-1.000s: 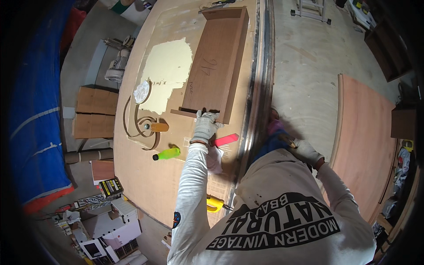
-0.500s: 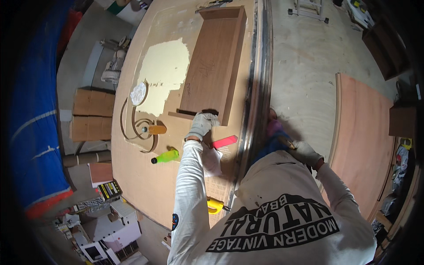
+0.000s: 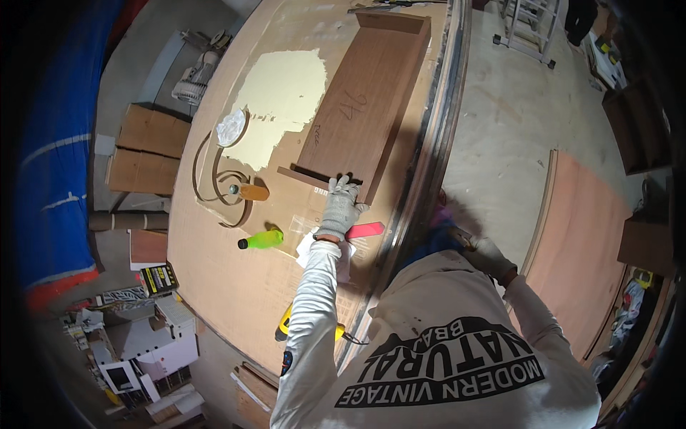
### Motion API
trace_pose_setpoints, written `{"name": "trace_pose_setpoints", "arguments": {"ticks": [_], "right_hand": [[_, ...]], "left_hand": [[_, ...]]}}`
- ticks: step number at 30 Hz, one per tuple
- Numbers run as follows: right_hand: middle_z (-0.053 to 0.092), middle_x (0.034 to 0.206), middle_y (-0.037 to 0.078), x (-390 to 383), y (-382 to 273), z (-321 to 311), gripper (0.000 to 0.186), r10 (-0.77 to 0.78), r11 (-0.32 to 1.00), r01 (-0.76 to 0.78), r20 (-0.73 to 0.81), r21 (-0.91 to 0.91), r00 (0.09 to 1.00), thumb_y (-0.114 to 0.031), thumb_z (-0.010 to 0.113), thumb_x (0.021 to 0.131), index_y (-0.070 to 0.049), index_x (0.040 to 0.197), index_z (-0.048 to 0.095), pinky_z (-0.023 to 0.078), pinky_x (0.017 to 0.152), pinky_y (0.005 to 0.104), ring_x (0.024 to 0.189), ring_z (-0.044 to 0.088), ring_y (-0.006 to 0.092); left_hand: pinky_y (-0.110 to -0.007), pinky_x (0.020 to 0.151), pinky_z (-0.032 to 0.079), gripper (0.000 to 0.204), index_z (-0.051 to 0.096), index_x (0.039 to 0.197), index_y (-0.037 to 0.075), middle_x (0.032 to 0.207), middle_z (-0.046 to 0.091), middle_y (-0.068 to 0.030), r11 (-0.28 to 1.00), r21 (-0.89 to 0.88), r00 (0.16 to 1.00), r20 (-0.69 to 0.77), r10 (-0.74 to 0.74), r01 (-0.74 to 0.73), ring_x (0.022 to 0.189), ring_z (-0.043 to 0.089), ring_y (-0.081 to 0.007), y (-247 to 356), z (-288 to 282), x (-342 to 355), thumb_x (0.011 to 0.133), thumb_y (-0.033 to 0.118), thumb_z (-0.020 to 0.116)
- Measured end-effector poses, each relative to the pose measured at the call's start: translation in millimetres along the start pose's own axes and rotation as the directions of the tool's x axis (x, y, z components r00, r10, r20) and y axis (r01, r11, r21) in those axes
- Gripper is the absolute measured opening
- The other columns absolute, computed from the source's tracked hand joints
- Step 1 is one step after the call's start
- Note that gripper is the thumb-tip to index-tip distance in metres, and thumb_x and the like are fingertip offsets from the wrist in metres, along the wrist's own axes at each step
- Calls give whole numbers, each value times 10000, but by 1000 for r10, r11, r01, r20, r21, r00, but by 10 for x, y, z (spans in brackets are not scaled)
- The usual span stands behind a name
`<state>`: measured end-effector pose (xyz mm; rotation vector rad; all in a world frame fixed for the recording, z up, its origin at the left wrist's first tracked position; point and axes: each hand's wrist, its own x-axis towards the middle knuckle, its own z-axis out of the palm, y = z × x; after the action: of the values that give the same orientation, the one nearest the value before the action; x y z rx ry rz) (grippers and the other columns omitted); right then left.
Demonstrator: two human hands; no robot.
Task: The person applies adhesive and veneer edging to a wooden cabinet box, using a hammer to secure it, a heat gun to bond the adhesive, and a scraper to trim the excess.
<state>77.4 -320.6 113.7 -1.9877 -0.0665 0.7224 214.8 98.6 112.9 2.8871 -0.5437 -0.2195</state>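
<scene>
Head view, left hand (image 3: pixel 341 207) fingers curled on brown wooden box (image 3: pixel 364 107) edge, right hand (image 3: pixel 489 256) fingers unclear.

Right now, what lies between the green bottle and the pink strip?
In the head view, white paper and the gloved left hand lie between green bottle and pink strip.

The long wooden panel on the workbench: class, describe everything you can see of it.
The long wooden panel is reddish-brown board, lying flat along the workbench near its right edge. A raised lip stands at each end. Handwritten marks show on its face. The gloved left hand grips its near end; a pale patch lies beside it.
</scene>
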Motion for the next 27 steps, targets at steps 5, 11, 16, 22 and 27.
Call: {"name": "trace_pose_setpoints", "arguments": {"ticks": [5,11,16,22,27], "right_hand": [[732,976,232,151,-132,-40,409,81,987,-81,-6,-139,997,-277,675,940,-55,1283,683,559,820,402,857,712,351],[739,943,229,379,148,-144,438,8,964,-21,-50,-264,999,-220,701,913,-46,1315,679,568,785,414,849,733,361],[770,969,211,740,-337,-295,543,10,1000,-11,-53,-23,999,-231,693,916,-108,1437,605,580,811,418,888,768,283],[746,1033,231,1646,2,-707,472,46,880,93,279,-466,959,-309,664,936,-215,1397,624,572,761,517,884,725,436],[700,1233,175,2427,-636,-1282,519,-161,697,523,604,-490,780,-244,592,984,-264,1496,508,591,686,518,810,723,415]], "left_hand": [[-505,1244,322,518,685,1306,20,1415,639,-177,994,96,936,-342,79,-49,1435,496,-351,-62,466,-273,878,300,769],[-458,1101,468,390,709,1210,21,1277,703,-135,948,-294,934,-291,-207,118,1276,607,-320,589,513,-730,896,246,756],[-356,894,554,407,671,1240,-41,1155,725,-143,301,-922,532,-133,-836,243,1061,684,-226,849,649,-547,970,252,754],[-241,681,567,316,681,1277,13,931,742,-44,-367,-930,342,340,-876,-13,767,697,-99,768,612,-108,1054,237,667],[-299,672,592,326,701,1241,29,922,736,-48,-495,-866,90,489,-868,-71,772,719,-158,1037,669,2,1055,293,659]]}}
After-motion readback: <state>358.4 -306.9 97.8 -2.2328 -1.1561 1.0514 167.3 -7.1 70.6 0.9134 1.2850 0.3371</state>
